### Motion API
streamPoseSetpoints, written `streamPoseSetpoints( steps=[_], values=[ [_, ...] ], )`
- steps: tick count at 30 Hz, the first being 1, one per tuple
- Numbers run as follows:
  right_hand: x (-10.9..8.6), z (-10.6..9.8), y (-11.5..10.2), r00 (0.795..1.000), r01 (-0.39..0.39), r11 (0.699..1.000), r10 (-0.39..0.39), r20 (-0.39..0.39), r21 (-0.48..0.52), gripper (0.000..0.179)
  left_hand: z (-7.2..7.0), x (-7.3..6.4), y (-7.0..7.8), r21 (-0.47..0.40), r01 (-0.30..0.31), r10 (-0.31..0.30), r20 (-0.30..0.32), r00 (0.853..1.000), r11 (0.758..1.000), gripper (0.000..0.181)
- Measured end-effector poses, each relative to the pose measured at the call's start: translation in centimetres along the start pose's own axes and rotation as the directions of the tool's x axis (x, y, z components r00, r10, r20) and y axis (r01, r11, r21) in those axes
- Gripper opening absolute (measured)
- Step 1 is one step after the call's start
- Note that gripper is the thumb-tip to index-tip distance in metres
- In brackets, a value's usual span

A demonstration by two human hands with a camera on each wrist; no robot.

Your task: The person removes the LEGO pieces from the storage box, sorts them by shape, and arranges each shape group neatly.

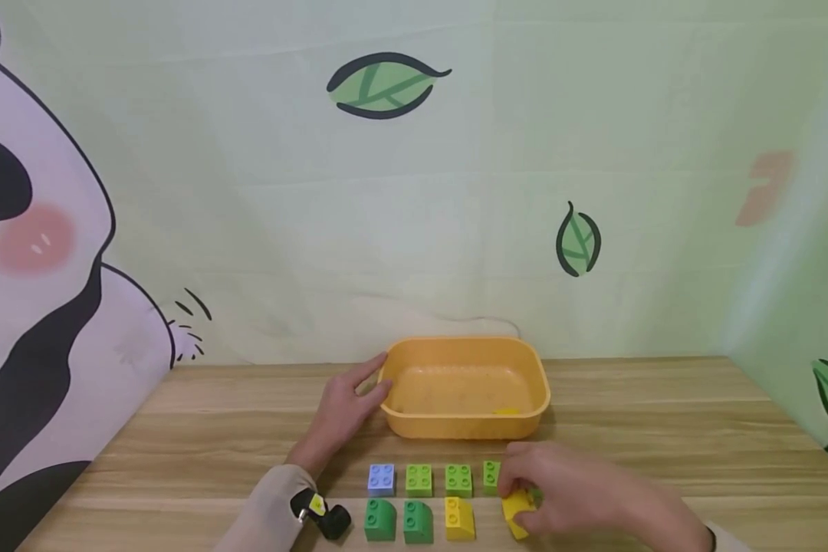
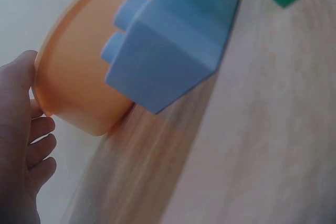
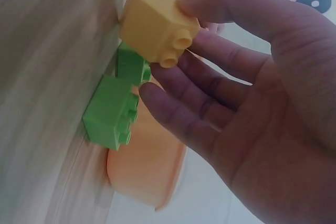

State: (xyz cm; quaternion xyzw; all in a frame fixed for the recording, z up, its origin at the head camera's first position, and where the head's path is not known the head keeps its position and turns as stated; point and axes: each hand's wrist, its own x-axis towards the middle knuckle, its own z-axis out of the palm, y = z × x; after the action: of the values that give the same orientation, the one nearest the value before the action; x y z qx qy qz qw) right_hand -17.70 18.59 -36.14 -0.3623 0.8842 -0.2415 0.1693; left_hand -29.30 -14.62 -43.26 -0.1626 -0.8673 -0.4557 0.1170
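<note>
At the left end of the orange plastic tub (image 1: 462,426), my left hand (image 1: 345,406) holds the rim between thumb and fingers. In the left wrist view the lower fingers (image 2: 43,150) of that hand curl loosely beside the tub. My right hand (image 1: 566,487) pinches a yellow sloped toy block (image 3: 157,22) between thumb and fingers, tilted, at the right end of the front row. Left of it stands another yellow sloped block (image 1: 458,519). Behind the right hand, a light green block (image 1: 491,477) is partly hidden.
The back row also has a blue block (image 1: 381,480) and two light green blocks (image 1: 418,481). Two dark green sloped blocks (image 1: 379,520) stand in front. A small yellow piece (image 1: 507,411) lies in the tub. A printed cloth wall (image 1: 455,192) rises behind the wooden table (image 1: 662,414).
</note>
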Motion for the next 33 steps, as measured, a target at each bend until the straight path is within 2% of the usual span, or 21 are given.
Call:
streamPoseSetpoints(
  steps=[7,14,26,33],
  values=[
    [0.3,0.9,-0.7,1.0,-0.004,1.0,0.004,0.015,-0.013,0.022,0.0,0.0,-0.1,0.004,-0.002,0.002,0.001,1.0,1.0,0.053],
    [0.5,1.6,-1.1,0.996,-0.085,0.994,0.083,0.038,0.064,0.023,0.0,0.0,-0.1,0.004,-0.005,0.005,0.0,1.0,1.0,0.052],
    [0.9,2.1,-1.3,0.995,-0.099,0.991,0.097,0.027,0.092,0.023,0.0,0.0,-0.1,0.008,-0.004,0.004,0.004,1.0,1.0,0.052],
    [0.5,1.1,-0.8,0.999,-0.013,1.0,0.014,-0.035,0.017,0.029,0.0,0.0,-0.2,0.004,-0.006,0.006,0.004,1.0,1.0,0.052]
  ],
)
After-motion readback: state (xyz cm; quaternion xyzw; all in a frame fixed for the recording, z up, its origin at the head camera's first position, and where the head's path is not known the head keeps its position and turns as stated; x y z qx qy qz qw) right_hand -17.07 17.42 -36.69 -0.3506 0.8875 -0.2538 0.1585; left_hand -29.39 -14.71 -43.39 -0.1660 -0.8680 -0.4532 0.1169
